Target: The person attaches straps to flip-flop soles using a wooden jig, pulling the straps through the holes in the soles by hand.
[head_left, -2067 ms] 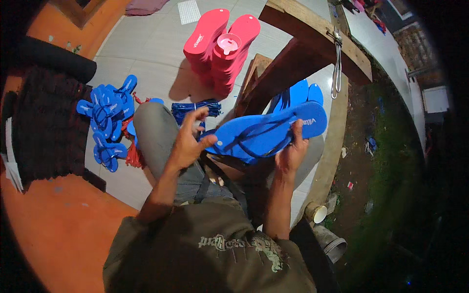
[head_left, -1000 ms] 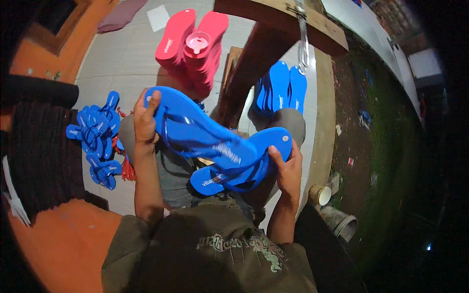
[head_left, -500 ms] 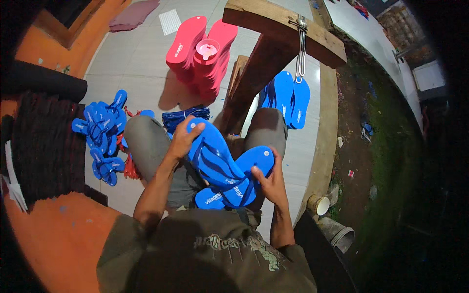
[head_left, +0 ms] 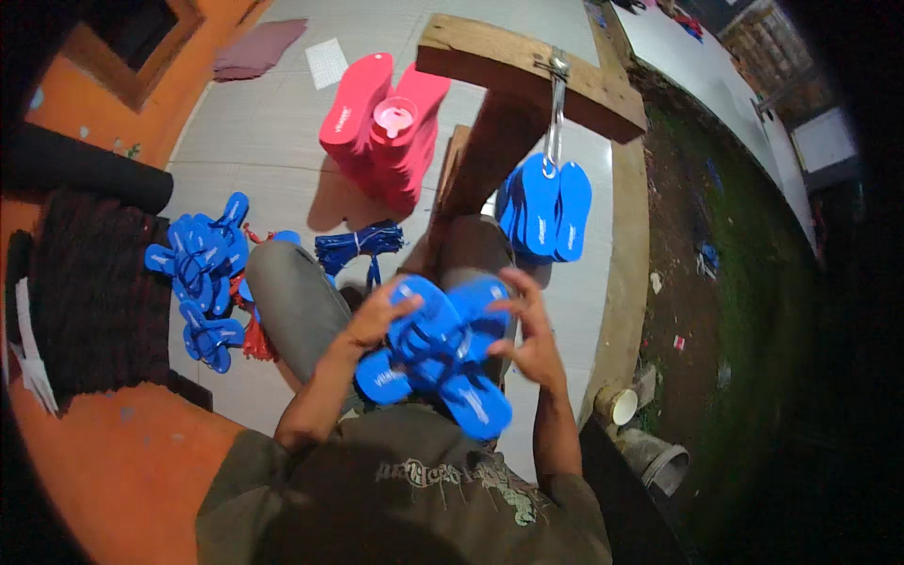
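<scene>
A pair of blue flip-flops (head_left: 478, 407) lies crossed in an X over my lap, their straps overlapping in the middle; motion blurs their upper ends. My left hand (head_left: 377, 320) grips the upper left end of one, thumb on top. On the other side, my right hand (head_left: 529, 331) is open beside the upper right end, thumb and fingers spread around its edge; whether the fingertips touch it I cannot tell. Beyond my left knee a tied bundle of dark blue straps (head_left: 353, 247) rests on the tiles.
Ahead stands a wooden T-shaped post (head_left: 527, 71) with metal hooks (head_left: 556, 113) hanging from it. Pink soles (head_left: 358, 104) are stacked behind, holding a small pink cup (head_left: 394, 118). Blue soles (head_left: 556, 212) stand right; finished blue flip-flops (head_left: 198, 250) pile left, near black sheets (head_left: 94, 292).
The flip-flops have come closer to my body and now cross more evenly. My right hand has loosened its hold and spread its fingers. My left hand has moved slightly right and down.
</scene>
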Tool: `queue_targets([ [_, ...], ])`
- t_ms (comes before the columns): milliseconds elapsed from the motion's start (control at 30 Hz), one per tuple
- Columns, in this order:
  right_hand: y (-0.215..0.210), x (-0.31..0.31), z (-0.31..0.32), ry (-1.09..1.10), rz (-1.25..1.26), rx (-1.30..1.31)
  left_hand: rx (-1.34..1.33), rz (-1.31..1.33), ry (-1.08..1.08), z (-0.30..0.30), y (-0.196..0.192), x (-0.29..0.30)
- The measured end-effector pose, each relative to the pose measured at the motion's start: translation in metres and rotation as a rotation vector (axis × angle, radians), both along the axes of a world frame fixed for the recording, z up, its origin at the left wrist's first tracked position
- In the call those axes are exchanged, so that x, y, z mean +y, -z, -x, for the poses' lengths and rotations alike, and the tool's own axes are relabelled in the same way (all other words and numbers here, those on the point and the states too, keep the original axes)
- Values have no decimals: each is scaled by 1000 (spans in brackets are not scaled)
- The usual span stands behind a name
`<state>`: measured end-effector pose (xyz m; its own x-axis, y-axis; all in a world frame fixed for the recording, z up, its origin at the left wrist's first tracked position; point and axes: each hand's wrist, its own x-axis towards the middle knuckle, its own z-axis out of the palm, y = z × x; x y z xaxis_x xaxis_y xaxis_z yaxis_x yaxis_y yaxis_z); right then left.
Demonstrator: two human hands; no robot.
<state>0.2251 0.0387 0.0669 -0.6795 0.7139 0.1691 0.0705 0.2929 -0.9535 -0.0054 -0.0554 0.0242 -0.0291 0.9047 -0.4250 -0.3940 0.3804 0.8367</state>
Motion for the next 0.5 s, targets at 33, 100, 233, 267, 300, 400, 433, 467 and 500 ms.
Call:
queue_targets([
  [33,17,14,0,122,77,193,259,44,-270,10,-22,-3],
  [100,18,45,7,509,195,210,813,-130,-442,110,20,-48],
  [233,141,123,-3,806,-57,-287,-32,-382,-1086,192,-78,-61],
  [267,165,141,1,832,-165,-385,90,-424,-1270,214,-73,-71],
  [300,174,153,4,846,-276,-480,72,-520,-1263,268,-36,-105],
  [400,178,166,18,991,-173,-829,62,-222,-1617,295,25,-120],
  [433,177,170,31,952,-135,-874,15,-241,-1667,323,64,-152],
  [467,176,173,48,898,-92,-911,-21,-265,-1724,359,96,-192],
  [500,176,175,51,859,-54,-967,-66,-256,-1743,376,119,-212],
])
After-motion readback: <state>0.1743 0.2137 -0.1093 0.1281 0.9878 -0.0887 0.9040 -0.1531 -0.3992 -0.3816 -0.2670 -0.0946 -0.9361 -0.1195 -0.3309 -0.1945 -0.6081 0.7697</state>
